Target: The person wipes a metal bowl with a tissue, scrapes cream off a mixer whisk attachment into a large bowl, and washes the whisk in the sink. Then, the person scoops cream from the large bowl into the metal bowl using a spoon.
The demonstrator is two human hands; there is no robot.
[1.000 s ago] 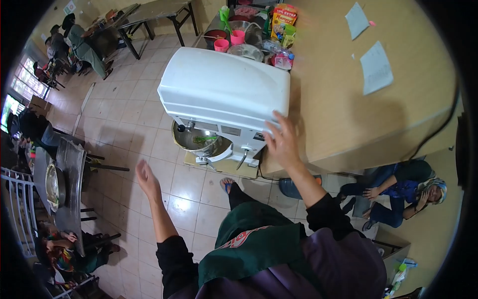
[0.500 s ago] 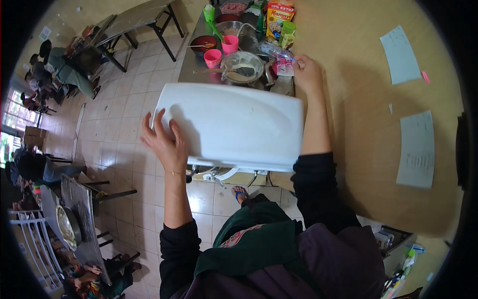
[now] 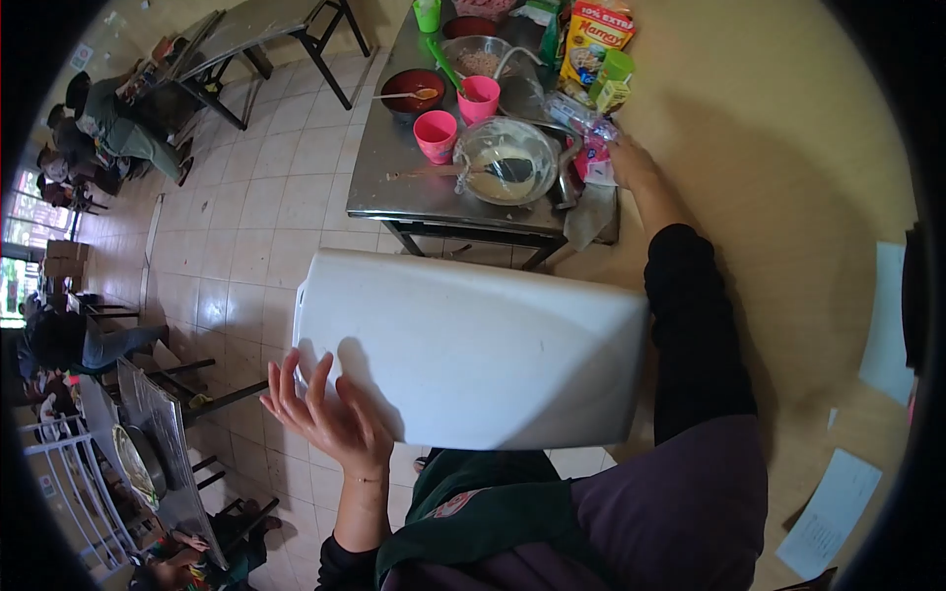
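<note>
My left hand (image 3: 335, 409) is open, its fingers spread and slightly bent at the near left edge of a large smooth white casing (image 3: 473, 345). Whether the fingertips touch it I cannot tell. Stretched forward along the wall, my right hand (image 3: 636, 163) has its fingers closed at the edge of a pink and white plastic packet (image 3: 594, 158); the fingertips are partly hidden. Beside that packet lie clear plastic wrapping (image 3: 576, 113) and a curved metal piece (image 3: 569, 177). To their left stands a clear bowl (image 3: 537, 148) of pale batter with a wooden-handled utensil (image 3: 429, 173) in it.
On the metal table (image 3: 394, 202) are pink cups (image 3: 436, 136), a dark red bowl (image 3: 412, 91), a bowl of minced-looking food (image 3: 483, 61) and a yellow pouch (image 3: 594, 44). Papers (image 3: 830, 512) hang on the wall at right. Several people and other tables are at left.
The view has shifted forward, bringing more of the metal table into sight. My right arm reaches further out with the hand still at the packet. My left hand stays by the white casing.
</note>
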